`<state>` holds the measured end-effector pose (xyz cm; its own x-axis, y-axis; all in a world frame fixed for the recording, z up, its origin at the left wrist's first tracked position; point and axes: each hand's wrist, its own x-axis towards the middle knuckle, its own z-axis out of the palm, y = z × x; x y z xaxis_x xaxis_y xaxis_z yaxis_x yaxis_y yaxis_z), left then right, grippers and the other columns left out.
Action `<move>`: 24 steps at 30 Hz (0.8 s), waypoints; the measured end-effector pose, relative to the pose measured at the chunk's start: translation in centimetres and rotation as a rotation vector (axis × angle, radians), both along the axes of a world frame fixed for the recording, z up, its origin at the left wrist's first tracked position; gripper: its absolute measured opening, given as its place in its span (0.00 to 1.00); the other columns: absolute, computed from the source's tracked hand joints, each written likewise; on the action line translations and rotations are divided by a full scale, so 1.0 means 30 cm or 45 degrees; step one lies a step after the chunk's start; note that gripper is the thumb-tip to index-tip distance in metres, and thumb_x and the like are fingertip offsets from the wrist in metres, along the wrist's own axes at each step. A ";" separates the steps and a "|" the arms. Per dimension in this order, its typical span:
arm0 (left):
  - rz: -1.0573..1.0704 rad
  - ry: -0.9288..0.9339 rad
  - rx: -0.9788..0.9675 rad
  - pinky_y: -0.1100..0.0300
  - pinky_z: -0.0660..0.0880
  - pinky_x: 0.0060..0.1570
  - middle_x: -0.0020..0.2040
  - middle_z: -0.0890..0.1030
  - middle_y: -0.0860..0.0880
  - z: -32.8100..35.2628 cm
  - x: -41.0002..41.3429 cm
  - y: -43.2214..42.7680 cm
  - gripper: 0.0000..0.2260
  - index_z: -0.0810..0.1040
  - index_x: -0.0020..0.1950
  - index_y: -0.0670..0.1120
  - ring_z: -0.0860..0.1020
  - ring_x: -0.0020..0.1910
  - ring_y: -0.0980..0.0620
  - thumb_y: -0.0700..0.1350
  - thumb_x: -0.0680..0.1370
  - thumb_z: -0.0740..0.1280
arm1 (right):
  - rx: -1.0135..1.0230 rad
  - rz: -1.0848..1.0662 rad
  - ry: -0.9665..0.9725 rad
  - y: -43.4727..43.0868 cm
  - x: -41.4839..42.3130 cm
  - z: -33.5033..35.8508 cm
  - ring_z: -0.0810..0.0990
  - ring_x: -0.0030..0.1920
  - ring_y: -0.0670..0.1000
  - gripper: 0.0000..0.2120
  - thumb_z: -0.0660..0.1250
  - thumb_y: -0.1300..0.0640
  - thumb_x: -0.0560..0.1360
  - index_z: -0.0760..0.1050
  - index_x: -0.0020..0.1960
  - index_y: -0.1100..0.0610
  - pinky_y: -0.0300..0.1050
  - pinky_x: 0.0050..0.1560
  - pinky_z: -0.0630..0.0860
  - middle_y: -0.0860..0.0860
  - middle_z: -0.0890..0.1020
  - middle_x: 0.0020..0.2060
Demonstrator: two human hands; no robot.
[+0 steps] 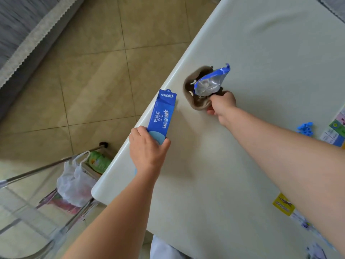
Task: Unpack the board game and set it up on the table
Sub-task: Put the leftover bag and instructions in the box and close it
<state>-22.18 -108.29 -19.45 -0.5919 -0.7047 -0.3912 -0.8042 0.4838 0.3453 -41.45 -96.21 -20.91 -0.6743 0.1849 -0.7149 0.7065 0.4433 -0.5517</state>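
So the left hand (147,148) has its fingers wrapped around the near end of a glossy blue Oreo box (164,113), a long flat cardboard carton that lies right along the rounded table edge (119,157), with the far end past the fingertips and its flap open. Farther out, the right hand (222,105) is pinched shut on a crinkly blue foil wrapper (211,83), silvery on the inside, and on a soft taupe cloth thing (196,94) bunched beneath it. The table (261,43) is smooth and pale, with loads of bare surface beyond and to the right of those fingers. The board game stuff sits well off to the right of the right forearm: small blue plastic pieces (304,128), printed cards (334,131), and a yellow card (283,204) nearer the body. Left of the left hand it's tan floor tile (84,62).
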 end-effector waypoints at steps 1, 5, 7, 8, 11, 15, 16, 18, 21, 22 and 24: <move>0.012 0.023 0.005 0.57 0.65 0.42 0.48 0.70 0.46 0.007 0.000 0.005 0.22 0.66 0.49 0.44 0.69 0.50 0.46 0.54 0.66 0.71 | -0.018 -0.003 0.013 0.009 0.015 0.005 0.77 0.37 0.52 0.06 0.64 0.62 0.75 0.71 0.51 0.58 0.40 0.27 0.74 0.56 0.79 0.47; 0.133 0.105 0.079 0.58 0.64 0.37 0.43 0.72 0.50 0.044 -0.005 0.020 0.23 0.62 0.47 0.47 0.70 0.40 0.50 0.54 0.66 0.72 | -0.070 0.024 0.009 0.062 0.092 0.031 0.79 0.43 0.53 0.09 0.64 0.62 0.73 0.71 0.54 0.58 0.50 0.44 0.79 0.56 0.79 0.47; 0.186 0.111 0.150 0.59 0.64 0.32 0.44 0.73 0.51 0.066 -0.001 0.035 0.23 0.60 0.48 0.47 0.71 0.39 0.50 0.55 0.68 0.72 | -0.079 0.031 -0.004 0.100 0.138 0.048 0.80 0.45 0.54 0.11 0.65 0.62 0.73 0.71 0.55 0.58 0.52 0.49 0.80 0.55 0.79 0.49; 0.189 0.108 0.191 0.62 0.63 0.30 0.45 0.73 0.52 0.074 0.004 0.045 0.24 0.60 0.49 0.48 0.72 0.40 0.51 0.55 0.69 0.72 | -0.093 0.036 -0.014 0.117 0.161 0.057 0.80 0.46 0.54 0.11 0.65 0.61 0.73 0.72 0.56 0.57 0.52 0.49 0.80 0.55 0.79 0.49; 0.191 0.119 0.341 0.61 0.66 0.34 0.49 0.75 0.52 0.104 0.036 0.093 0.24 0.60 0.52 0.47 0.75 0.44 0.51 0.56 0.70 0.72 | -0.137 0.061 -0.018 0.181 0.240 0.089 0.79 0.45 0.52 0.11 0.65 0.61 0.75 0.71 0.56 0.57 0.46 0.44 0.80 0.53 0.78 0.49; 0.306 0.125 0.624 0.59 0.70 0.39 0.50 0.77 0.51 0.141 0.123 0.168 0.27 0.65 0.59 0.46 0.76 0.45 0.51 0.59 0.71 0.72 | -0.129 0.106 -0.023 0.274 0.363 0.117 0.80 0.47 0.53 0.11 0.65 0.62 0.75 0.71 0.57 0.57 0.47 0.45 0.80 0.54 0.78 0.51; 0.353 0.156 0.684 0.57 0.73 0.41 0.51 0.78 0.51 0.147 0.153 0.189 0.28 0.66 0.59 0.46 0.78 0.45 0.50 0.61 0.71 0.72 | -0.131 0.113 -0.027 0.296 0.394 0.121 0.80 0.47 0.53 0.11 0.65 0.62 0.75 0.71 0.58 0.57 0.46 0.44 0.80 0.55 0.78 0.51; 0.454 0.216 0.774 0.53 0.77 0.45 0.50 0.79 0.49 0.164 0.233 0.240 0.29 0.67 0.58 0.47 0.80 0.44 0.50 0.65 0.68 0.70 | -0.139 0.142 -0.025 0.343 0.465 0.138 0.79 0.44 0.52 0.12 0.65 0.63 0.76 0.71 0.58 0.58 0.42 0.38 0.79 0.54 0.78 0.51; 0.603 0.261 0.904 0.53 0.79 0.43 0.48 0.80 0.47 0.202 0.386 0.321 0.25 0.67 0.56 0.48 0.81 0.41 0.50 0.64 0.72 0.68 | -0.134 0.247 -0.007 0.408 0.586 0.172 0.78 0.40 0.49 0.12 0.65 0.62 0.76 0.71 0.59 0.58 0.38 0.33 0.76 0.54 0.77 0.50; 0.658 0.297 0.933 0.53 0.79 0.42 0.47 0.80 0.46 0.211 0.437 0.345 0.23 0.67 0.56 0.47 0.81 0.40 0.50 0.63 0.74 0.67 | -0.138 0.282 -0.006 0.424 0.623 0.180 0.78 0.40 0.50 0.11 0.65 0.62 0.76 0.71 0.59 0.58 0.39 0.34 0.77 0.54 0.77 0.50; 0.739 0.373 0.947 0.56 0.77 0.39 0.48 0.80 0.45 0.245 0.555 0.404 0.23 0.67 0.57 0.45 0.81 0.42 0.51 0.62 0.75 0.65 | -0.159 0.355 -0.017 0.453 0.717 0.202 0.78 0.41 0.51 0.11 0.66 0.61 0.76 0.71 0.58 0.58 0.41 0.37 0.78 0.55 0.78 0.50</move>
